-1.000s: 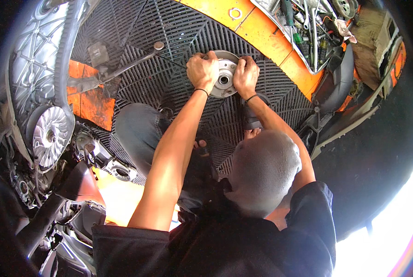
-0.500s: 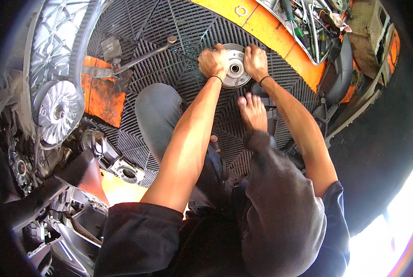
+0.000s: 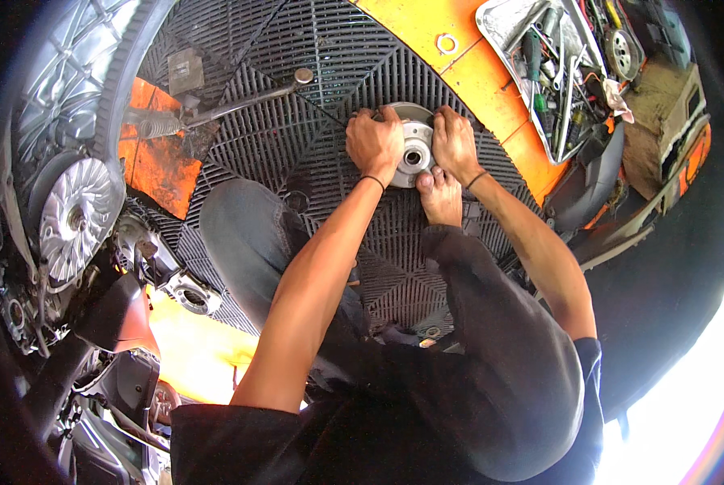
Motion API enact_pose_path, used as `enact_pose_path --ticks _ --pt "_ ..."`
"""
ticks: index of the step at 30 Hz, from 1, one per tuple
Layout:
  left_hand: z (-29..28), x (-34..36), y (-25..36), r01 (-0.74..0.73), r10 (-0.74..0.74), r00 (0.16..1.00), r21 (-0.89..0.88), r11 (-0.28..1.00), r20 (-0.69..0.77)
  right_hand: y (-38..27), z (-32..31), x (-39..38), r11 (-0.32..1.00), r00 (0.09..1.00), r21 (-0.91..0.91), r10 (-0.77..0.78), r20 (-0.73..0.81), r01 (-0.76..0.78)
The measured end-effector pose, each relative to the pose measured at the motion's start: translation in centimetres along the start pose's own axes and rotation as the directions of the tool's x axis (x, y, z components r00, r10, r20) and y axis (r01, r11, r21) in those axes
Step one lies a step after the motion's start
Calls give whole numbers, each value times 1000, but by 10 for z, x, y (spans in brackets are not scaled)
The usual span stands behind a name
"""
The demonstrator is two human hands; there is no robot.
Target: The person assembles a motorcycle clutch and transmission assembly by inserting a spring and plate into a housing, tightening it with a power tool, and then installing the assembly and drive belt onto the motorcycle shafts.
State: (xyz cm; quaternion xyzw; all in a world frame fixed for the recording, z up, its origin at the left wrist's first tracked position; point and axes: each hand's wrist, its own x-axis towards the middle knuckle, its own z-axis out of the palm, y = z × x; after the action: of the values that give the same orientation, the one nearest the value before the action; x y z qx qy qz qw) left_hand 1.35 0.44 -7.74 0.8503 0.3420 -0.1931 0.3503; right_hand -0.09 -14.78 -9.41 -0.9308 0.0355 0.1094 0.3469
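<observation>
A round metal disc part (image 3: 415, 139) with a centre hole rests on the black slatted mat. My left hand (image 3: 373, 141) grips its left rim with curled fingers, and my right hand (image 3: 455, 144) grips the right rim. My bare foot (image 3: 441, 198) presses against the lower edge of the disc, its toes between the hands. A long-handled steel tool (image 3: 261, 97) lies on the mat up and to the left.
A tray of tools (image 3: 540, 77) lies at upper right on orange flooring (image 3: 515, 125), near a metal ring (image 3: 447, 44). Machine housing with a finned pulley (image 3: 75, 217) stands at left, beside metal castings (image 3: 190, 295). Black panels (image 3: 588, 182) border the right.
My foot has moved up to the disc's lower edge, while both hands keep hold of its sides. The view has shifted slightly.
</observation>
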Motion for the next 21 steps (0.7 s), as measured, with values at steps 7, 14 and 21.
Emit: enact_pose_path --ticks 7,14,21 --pt "-5 -4 11 -85 81 996 118 989 35 -1 -5 -1 996 996 36 80 42 -82" --pt "-6 0 19 -415 406 910 251 875 88 -2 -8 -5 992 994 66 105 42 -108" --pt "2 17 55 -624 467 757 293 725 457 3 0 -4 991 994 77 107 -1 -107"
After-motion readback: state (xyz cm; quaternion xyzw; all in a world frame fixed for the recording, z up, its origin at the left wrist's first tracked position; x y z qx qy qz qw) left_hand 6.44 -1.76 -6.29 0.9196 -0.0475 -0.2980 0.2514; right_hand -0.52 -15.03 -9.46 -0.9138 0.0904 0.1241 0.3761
